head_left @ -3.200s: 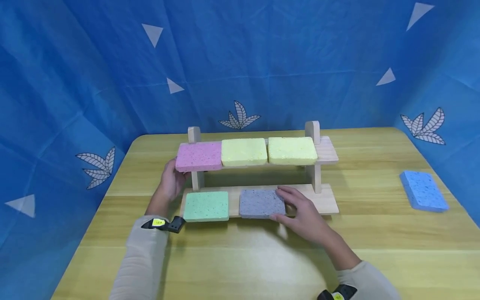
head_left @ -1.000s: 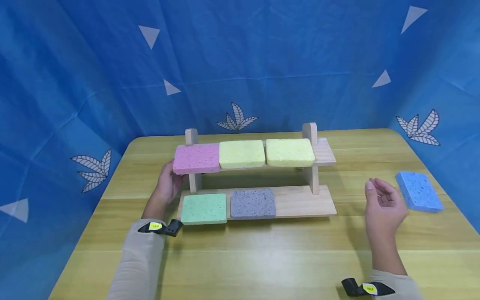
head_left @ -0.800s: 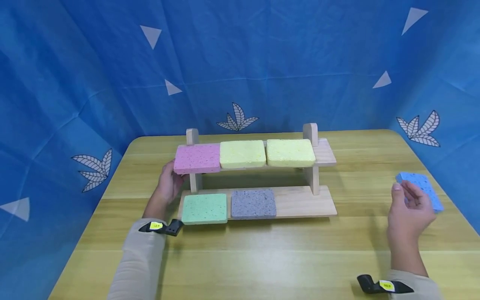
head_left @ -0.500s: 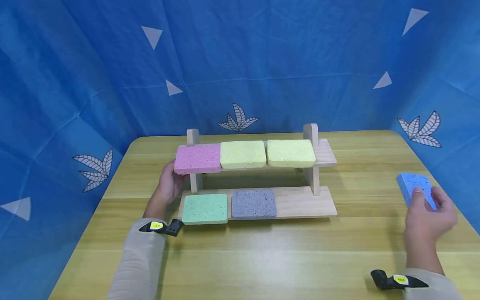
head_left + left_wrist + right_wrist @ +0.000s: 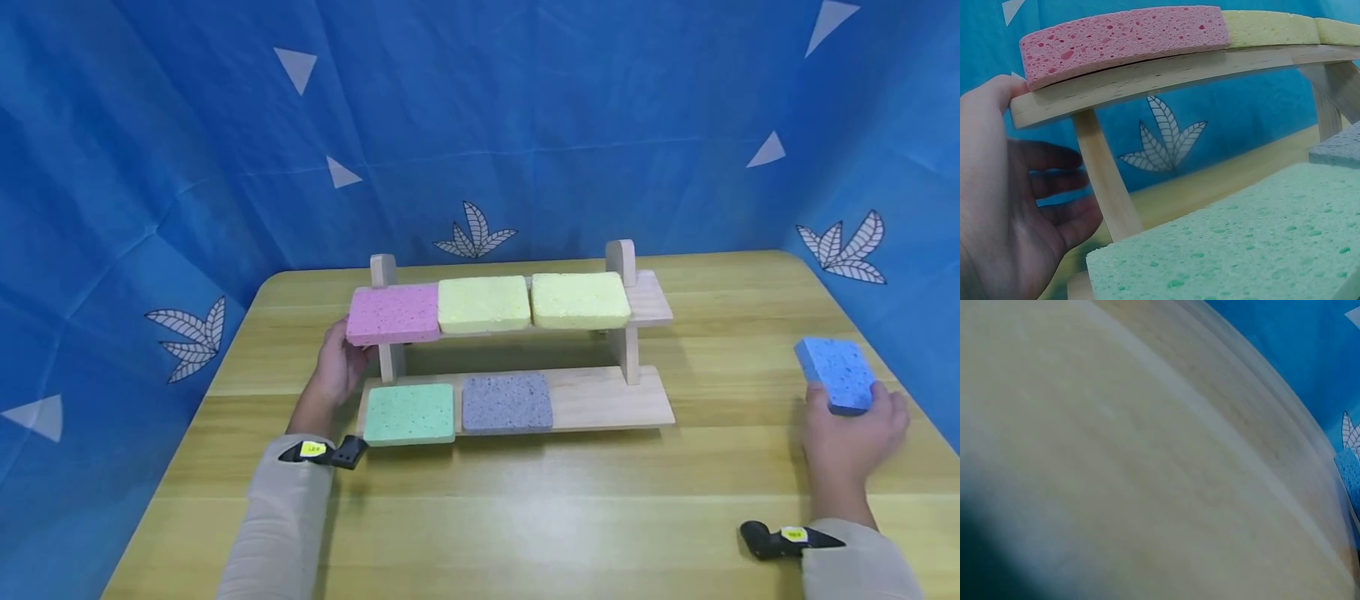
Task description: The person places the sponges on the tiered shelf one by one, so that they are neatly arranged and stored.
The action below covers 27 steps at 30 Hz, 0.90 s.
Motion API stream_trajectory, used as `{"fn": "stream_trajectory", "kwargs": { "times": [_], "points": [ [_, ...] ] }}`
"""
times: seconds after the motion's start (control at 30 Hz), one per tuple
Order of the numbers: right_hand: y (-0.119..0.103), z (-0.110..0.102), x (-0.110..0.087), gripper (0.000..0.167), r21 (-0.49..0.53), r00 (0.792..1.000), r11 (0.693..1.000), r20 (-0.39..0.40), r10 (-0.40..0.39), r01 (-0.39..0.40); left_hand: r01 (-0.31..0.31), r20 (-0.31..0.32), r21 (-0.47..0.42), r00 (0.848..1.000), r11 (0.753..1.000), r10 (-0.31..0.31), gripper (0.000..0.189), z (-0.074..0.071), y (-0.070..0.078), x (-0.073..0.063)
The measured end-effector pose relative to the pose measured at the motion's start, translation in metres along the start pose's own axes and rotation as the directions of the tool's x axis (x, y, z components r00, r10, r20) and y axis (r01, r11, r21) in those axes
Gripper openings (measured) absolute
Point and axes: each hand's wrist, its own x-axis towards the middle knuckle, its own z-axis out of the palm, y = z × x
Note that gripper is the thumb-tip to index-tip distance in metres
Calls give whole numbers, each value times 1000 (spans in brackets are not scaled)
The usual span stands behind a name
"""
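On the right, my right hand (image 5: 855,437) pinches a blue sponge (image 5: 836,371) between thumb and fingers at its near end. Only a sliver of that sponge (image 5: 1350,478) enters the right wrist view. My left hand (image 5: 1029,200) holds the left end of a two-tier wooden rack (image 5: 600,400), thumb against the upper board's end and fingers bent behind the upright. A pink sponge (image 5: 393,312) and two yellow sponges, one in the middle (image 5: 483,302) and one to its right (image 5: 581,298), lie along the upper board. Below lie a green sponge (image 5: 410,412) and a grey sponge (image 5: 507,402).
The rack stands on a wood-grain table (image 5: 525,517), with bare board at the right of both tiers. Behind and on both sides hangs a blue curtain (image 5: 450,108) printed with leaves and triangles. Black wrist devices (image 5: 787,540) sit over the grey sleeves.
My right hand has let go of the grey sponge, which now sits farther left, moved right across the table and grasped the blue sponge. My left hand has stayed at the rack's left end.
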Motion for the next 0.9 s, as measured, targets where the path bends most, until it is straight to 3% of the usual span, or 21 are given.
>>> {"fn": "stream_trajectory", "kwargs": {
  "times": [0.23, 0.67, 0.9],
  "points": [
    [-3, -1, 11, 74, -123, 995, 991, 74, 70, -60, -7, 6, 3, 1000, 1000, 7, 41, -1, -2, -1],
    [-1, -2, 8, 69, -154, 996, 988, 83, -19, 32, -16, 0, -1, 1000, 1000, 16, 40, -1, -1, -1],
    [-2, -4, 4, 69, -166, 992, 985, 122, -24, 44, -32, 4, -21, 999, 999, 32, 39, 0, -1, 0]
  ]
}}
